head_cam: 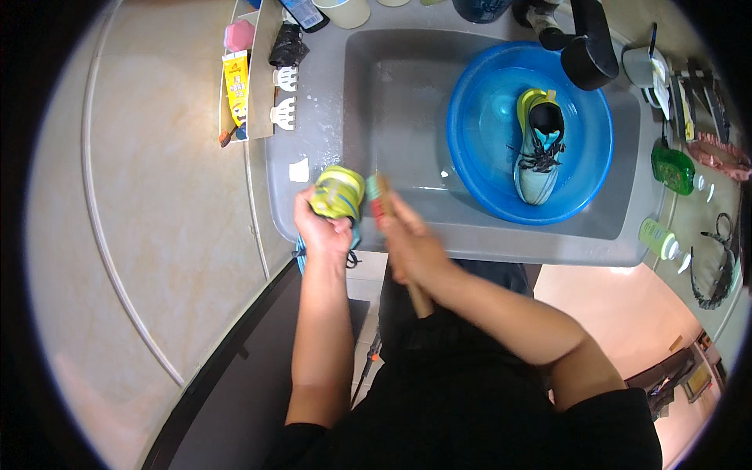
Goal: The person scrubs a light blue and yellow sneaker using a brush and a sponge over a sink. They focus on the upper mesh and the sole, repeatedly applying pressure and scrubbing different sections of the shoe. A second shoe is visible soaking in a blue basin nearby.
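My left hand holds a yellow-green and blue sneaker above the left front corner of the sink, heel end up. Just to its right, my right hand grips a wooden-handled brush, slightly blurred, its bristles close to the shoe; whether they touch is hard to tell. A matching sneaker with dark laces lies in a blue plastic basin that holds water.
The basin stands in the right part of a grey sink, below a black faucet. A wall organizer hangs at left. Green bottles stand along the right rim. Cups line the back edge.
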{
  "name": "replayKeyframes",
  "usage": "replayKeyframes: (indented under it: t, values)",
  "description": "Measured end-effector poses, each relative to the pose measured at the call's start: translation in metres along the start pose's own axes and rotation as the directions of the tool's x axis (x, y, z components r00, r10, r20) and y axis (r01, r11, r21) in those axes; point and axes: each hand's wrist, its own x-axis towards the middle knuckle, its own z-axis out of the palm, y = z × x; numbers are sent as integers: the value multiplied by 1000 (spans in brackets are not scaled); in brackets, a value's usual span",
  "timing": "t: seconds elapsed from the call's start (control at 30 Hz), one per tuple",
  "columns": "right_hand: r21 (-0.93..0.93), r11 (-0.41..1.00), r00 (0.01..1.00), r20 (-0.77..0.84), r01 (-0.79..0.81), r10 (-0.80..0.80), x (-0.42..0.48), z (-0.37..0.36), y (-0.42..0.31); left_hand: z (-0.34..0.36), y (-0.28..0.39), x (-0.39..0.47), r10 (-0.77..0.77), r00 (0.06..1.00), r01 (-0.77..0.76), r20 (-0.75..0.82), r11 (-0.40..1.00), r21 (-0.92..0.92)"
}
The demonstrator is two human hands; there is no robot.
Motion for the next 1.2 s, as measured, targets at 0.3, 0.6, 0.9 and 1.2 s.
replayKeyframes:
  t: [0.3,0.6,0.9,1.2]
  values:
    - [-778,449,896,347,439,-277,-25,-49,-15,-66,-86,-19,285,912,-403,296,757,513]
    - [-862,396,947,261,316,-189,-8,-32,-30,-64,-94,-5,127,874,-436,470,633,640]
    - [-732,568,919,216,377,-331,13,-29,-27,-71,-85,-2,136,890,-357,436,802,478]
    - [-845,443,952,237,300,-194,-32,-15,-39,-28,-54,8,-86,964,-13,254,931,365]
